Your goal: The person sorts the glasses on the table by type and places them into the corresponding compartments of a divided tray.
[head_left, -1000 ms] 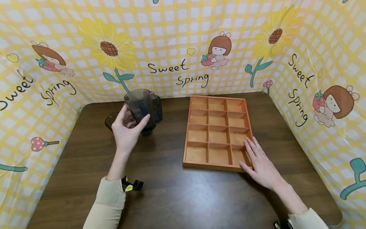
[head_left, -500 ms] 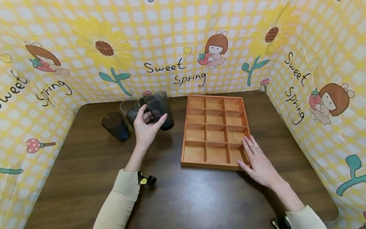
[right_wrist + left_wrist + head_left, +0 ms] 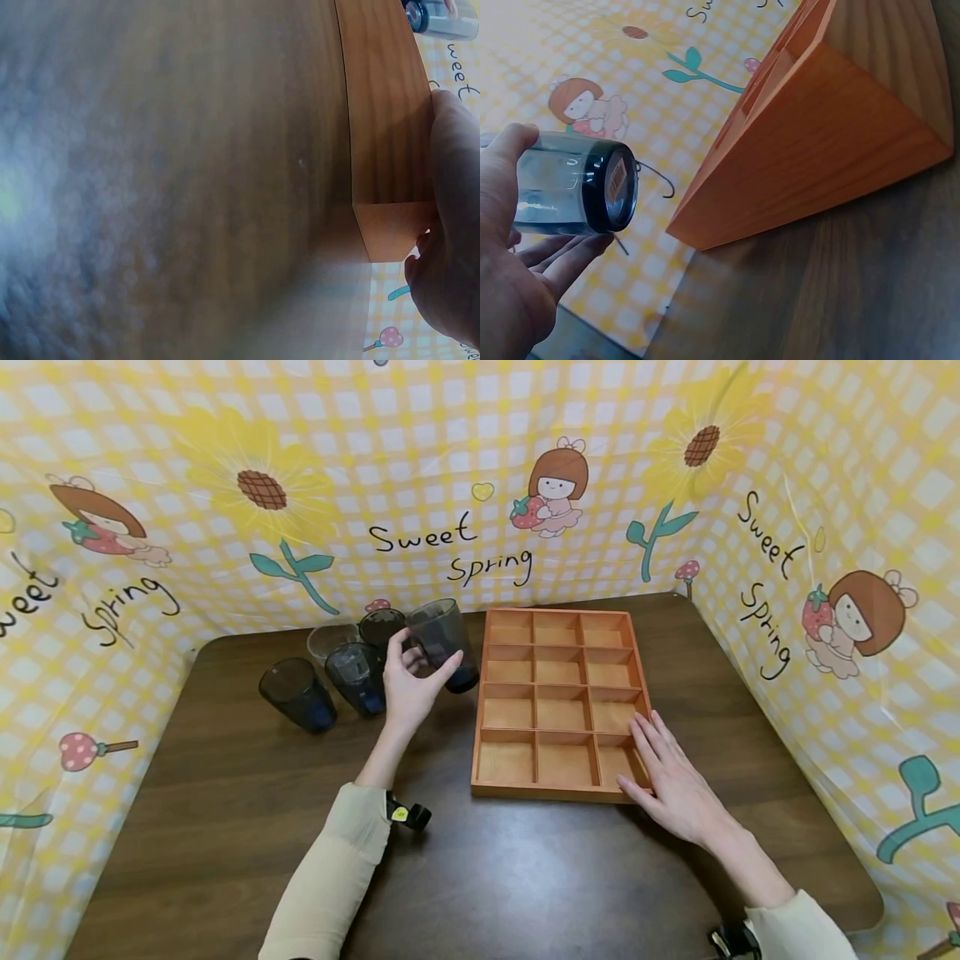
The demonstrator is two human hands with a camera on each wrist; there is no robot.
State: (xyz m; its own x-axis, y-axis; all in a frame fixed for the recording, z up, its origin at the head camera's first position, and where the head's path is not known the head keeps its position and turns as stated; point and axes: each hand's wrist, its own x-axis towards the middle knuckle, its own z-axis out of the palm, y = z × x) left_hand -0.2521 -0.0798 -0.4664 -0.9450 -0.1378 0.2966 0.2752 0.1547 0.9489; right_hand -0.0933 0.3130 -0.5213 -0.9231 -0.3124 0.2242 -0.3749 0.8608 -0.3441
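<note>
My left hand (image 3: 412, 689) grips a dark tinted glass tumbler (image 3: 442, 635) between thumb and fingers, beside the left edge of a wooden compartment tray (image 3: 536, 733). In the left wrist view the tumbler (image 3: 574, 180) shows its thick base with a small label, near the tray's side wall (image 3: 810, 142). The right hand (image 3: 678, 789) rests at the tray's near right corner, its fingers extended over the right rim and the thumb at the front. All the tray's compartments hold nothing.
Left of the held tumbler are more glasses: a dark one (image 3: 297, 695), another dark one (image 3: 356, 679), a clear one (image 3: 330, 639) and a dark one behind (image 3: 381, 623). Patterned cloth (image 3: 420, 485) walls the dark wooden table (image 3: 225, 827) at the back and sides.
The left hand has carried the tumbler to the right, from among the other glasses to beside the tray. The right hand stays at the tray's corner.
</note>
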